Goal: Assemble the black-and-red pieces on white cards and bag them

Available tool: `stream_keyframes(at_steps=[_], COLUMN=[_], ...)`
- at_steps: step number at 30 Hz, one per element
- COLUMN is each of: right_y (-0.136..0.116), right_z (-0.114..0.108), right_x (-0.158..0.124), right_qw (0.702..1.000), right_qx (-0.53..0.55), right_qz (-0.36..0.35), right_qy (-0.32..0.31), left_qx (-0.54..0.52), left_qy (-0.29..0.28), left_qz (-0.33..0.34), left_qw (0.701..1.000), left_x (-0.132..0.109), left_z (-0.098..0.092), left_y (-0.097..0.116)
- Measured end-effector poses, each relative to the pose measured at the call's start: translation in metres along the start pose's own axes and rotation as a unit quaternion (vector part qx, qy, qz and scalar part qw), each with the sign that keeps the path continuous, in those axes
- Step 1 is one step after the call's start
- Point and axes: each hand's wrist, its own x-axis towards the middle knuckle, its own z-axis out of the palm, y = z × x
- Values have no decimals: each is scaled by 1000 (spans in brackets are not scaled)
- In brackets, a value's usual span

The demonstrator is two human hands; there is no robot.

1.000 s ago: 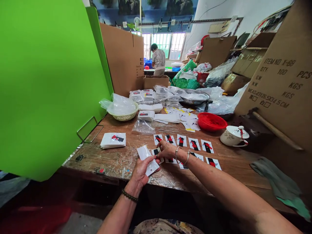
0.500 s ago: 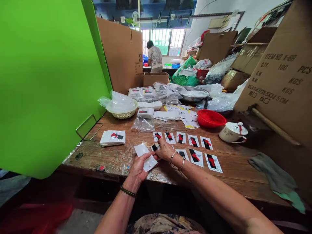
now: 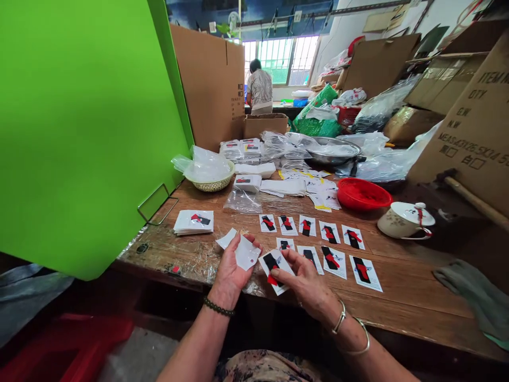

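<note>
Left hand: the left hand (image 3: 230,268) is raised over the near edge of the table, with a dark bead bracelet at the wrist.
Left fingers: curled, the thumb pressing a small sheaf of blank white paper cards (image 3: 243,250) against them.
Right hand: the right hand (image 3: 308,284) sits just beside the left, with two metal bangles on its wrist.
Right fingers: thumb and forefinger are pinched on the lower edge of a white card bearing a black and red piece (image 3: 272,262).
Held card: tilted, lifted off the table, its upper corner just beside the blank sheaf.
Table: a worn brown wooden table (image 3: 397,302), partly covered with crinkled clear film near the left hand.
Laid-out cards: two rows of matching printed cards (image 3: 329,232) lie flat beyond the hands, each apart from the next.
Stack: a neat pile of white cards (image 3: 193,222) rests to the left, near the bright green board (image 3: 79,132).
Further back: a cream woven basket of clear plastic bags (image 3: 212,182), a red plastic bowl (image 3: 363,194) and a white lidded cup (image 3: 405,219).
Background: another person (image 3: 259,90) stands at the window, back turned.
</note>
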Motion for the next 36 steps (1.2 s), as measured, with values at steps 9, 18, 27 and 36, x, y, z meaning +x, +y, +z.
stream_keyframes(at_steps=[9, 18, 27, 36], right_y=[13, 13, 10, 13], right_z=[15, 2, -2, -2], right_x=[2, 17, 26, 28], right_qw=[996, 978, 979, 988], right_qx=[86, 161, 161, 142], right_qz=[29, 108, 99, 50], right_qy=[-16, -79, -81, -24], left_qx=[-25, 2, 26, 6], left_qy=[-37, -99, -103, -105], left_qz=[-9, 5, 33, 41], left_qw=[999, 995, 994, 994], left_x=[-2, -6, -8, -9], left_z=[4, 5, 7, 6], left_y=[-9, -16, -17, -21])
